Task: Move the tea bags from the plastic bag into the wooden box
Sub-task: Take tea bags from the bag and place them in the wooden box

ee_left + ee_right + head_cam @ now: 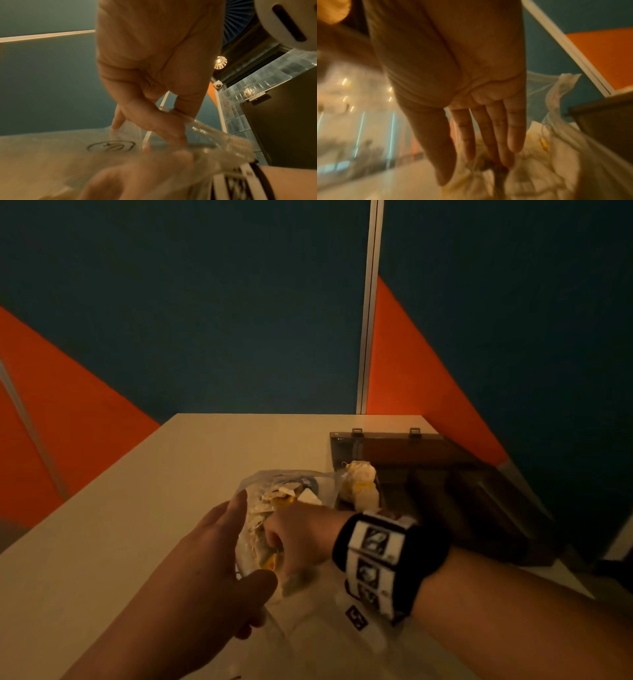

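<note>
Right hand (294, 537) is down in the mouth of the clear plastic bag (274, 494), fingers reaching among the tea bags (270, 508); the right wrist view shows them near straight, tips touching the pile, too blurry to tell a pinch. Left hand (219, 556) sits at the bag's near-left edge; in the left wrist view thumb & forefinger pinch the plastic rim. Bag lies on the pale table (137, 508), touching the wooden box's (428, 474) left end. Box lid is up, w/ some tea bags heaped in the leftmost compartment (359, 484). Marker wristband (380, 559) on the right wrist
</note>
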`<state>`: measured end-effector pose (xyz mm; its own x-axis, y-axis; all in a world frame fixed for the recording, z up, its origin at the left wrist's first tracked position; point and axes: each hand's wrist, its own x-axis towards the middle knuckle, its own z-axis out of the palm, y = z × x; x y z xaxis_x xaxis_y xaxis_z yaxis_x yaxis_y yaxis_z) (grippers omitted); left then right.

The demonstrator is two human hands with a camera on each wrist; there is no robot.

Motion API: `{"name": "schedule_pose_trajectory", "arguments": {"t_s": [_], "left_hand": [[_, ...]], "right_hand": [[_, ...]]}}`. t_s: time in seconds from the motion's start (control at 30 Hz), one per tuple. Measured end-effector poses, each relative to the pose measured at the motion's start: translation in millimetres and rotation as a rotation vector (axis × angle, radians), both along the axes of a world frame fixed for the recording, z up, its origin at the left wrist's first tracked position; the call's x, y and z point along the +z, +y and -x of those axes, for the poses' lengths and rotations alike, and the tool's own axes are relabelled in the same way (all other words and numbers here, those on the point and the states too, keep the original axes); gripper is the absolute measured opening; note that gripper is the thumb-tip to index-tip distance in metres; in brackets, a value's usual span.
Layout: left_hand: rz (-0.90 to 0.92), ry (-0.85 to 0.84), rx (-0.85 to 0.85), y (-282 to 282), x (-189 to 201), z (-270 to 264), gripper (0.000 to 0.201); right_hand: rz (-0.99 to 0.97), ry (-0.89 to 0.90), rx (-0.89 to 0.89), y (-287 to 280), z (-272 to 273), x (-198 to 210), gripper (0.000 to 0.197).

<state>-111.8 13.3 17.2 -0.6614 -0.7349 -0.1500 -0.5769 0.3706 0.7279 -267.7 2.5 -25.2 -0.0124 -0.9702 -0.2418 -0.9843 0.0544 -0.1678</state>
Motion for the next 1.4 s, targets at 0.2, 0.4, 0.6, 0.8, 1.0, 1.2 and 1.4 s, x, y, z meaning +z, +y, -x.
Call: {"name": "schedule_pose_trajectory", "arguments": {"t_s": [0.2,0.4,0.6,0.8,1.0,1.2,1.4], "left_hand": [[0.036,-0.026,-0.02,-1.4,0.9,-5.2,0.094],[0.017,0.001,-0.016,-4.2,2.0,-9.8,0.093],[-0.018,0.048,-0.057,-1.9,3.9,-8.6,0.088],[0.022,0.019,-0.05,-1.2,5.9,-8.4,0.09],[0.024,-0.015,-0.038,-2.5,5.4,-6.2,0.094],[0.018,0.016,-0.056,-2.7,5.2,-6.9,0.091],[0.029,0.012,-0.037,-4.8,5.4,-9.9,0.092]], "right_hand": [[0.085,-0.093,-0.024,1.7,-3.3,-9.0,0.034],[0.157,-0.133,-0.152,10.3,18.9,8.7,0.009],[0.292,-0.254,-0.147,6.7,19.3,27.1,0.023],[0.281,-0.206,-0.059,-20.0,-0.9,2.5,0.03],[0.363,-0.041,-0.043,-24.5,2.4,-3.9,0.015],[0.394,-0.179,-0.076,-17.8,10.9,-3.1,0.012],[0.531,-0.342,-0.157,1.5,20.5,6.3,0.018]]}}
